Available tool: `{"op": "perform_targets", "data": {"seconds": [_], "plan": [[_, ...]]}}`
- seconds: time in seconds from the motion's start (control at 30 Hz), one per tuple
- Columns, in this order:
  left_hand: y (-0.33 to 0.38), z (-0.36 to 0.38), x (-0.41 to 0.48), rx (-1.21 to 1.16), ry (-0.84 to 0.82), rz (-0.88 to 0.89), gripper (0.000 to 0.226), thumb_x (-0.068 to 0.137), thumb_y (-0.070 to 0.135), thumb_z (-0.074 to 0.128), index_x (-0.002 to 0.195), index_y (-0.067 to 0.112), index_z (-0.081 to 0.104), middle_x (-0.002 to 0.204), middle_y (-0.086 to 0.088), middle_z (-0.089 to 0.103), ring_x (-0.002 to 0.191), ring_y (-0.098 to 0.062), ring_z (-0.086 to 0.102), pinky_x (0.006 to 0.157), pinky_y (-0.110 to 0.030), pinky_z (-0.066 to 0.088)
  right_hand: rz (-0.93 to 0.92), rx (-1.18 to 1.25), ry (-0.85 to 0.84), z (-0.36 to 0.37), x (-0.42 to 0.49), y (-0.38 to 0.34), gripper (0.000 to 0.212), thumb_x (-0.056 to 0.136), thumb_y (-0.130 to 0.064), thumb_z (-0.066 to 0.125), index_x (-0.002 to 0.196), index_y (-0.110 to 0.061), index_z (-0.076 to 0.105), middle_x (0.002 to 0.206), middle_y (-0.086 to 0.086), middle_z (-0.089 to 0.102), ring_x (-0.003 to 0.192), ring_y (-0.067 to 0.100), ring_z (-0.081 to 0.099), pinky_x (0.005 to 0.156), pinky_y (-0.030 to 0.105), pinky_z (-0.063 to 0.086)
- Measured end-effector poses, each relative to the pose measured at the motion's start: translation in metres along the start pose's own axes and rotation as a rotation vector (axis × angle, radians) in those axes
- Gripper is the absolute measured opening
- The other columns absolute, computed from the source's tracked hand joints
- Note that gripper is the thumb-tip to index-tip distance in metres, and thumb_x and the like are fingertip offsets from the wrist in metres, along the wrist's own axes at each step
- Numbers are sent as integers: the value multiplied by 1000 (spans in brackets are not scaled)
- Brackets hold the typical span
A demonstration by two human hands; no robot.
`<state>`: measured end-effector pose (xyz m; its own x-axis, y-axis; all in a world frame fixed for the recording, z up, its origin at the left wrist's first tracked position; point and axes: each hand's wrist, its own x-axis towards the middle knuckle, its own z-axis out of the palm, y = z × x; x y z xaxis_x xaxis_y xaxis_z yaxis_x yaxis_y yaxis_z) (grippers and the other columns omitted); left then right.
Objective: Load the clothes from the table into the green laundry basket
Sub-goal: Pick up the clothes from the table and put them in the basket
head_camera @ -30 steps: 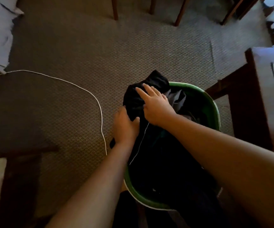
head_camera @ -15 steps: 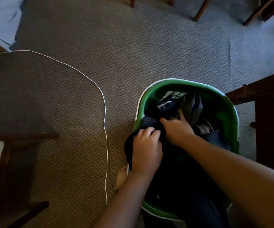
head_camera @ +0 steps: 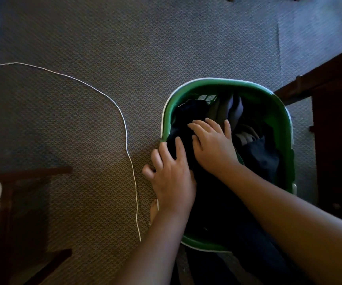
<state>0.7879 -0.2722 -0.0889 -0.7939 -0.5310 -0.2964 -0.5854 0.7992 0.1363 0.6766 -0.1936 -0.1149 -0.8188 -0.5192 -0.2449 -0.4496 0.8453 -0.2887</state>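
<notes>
from left to right we see a white cord (head_camera: pixel 124 128) curving across the carpet (head_camera: pixel 104 48), then our left hand (head_camera: pixel 171 177) at the left rim of the green laundry basket (head_camera: pixel 268 95), fingers spread flat, gripping nothing. our right hand (head_camera: pixel 213 145), also flat with fingers apart, presses on the dark garment (head_camera: pixel 186 112) lying inside the basket against its left wall. lighter grey clothes (head_camera: pixel 230 108) sit toward the far rim. to finish this step well, we judge that both palms should push the garment down evenly so no fold hangs over the rim. the basket's long axis runs away from us; the crumpled garment shows no clear axis. a dark wooden table leg (head_camera: pixel 334 151) stands at the right.
</notes>
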Motion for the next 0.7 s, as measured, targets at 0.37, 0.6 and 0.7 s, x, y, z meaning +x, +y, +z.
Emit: {"op": "perform_targets", "data": {"seconds": [0.37, 0.6, 0.7], "plan": [[15, 13, 8, -307, -386, 218, 53, 95, 6, 52, 148, 6, 47, 137, -19, 59, 122, -42, 60, 98, -45, 47, 174, 405, 126, -16, -86, 14, 40, 103, -13, 47, 142, -11, 54, 148, 4, 52, 146, 20, 36, 120, 37, 31], [21, -26, -47, -84, -74, 414, 51, 92, 12, 53, 142, 21, 54, 141, -4, 55, 129, -35, 47, 93, -57, 48, 481, 588, 435, -21, -207, 16, 33, 100, -6, 51, 131, -11, 61, 128, 1, 62, 126, 14, 51, 109, 30, 41], [26, -25, -79, -262, -29, 582, 40, 90, 12, 56, 129, 18, 64, 124, -7, 63, 114, -33, 56, 85, -52, 51, 813, 524, 306, -4, -258, 16, 41, 96, -11, 50, 135, -19, 55, 139, 0, 53, 134, 22, 41, 112, 47, 37]]}}
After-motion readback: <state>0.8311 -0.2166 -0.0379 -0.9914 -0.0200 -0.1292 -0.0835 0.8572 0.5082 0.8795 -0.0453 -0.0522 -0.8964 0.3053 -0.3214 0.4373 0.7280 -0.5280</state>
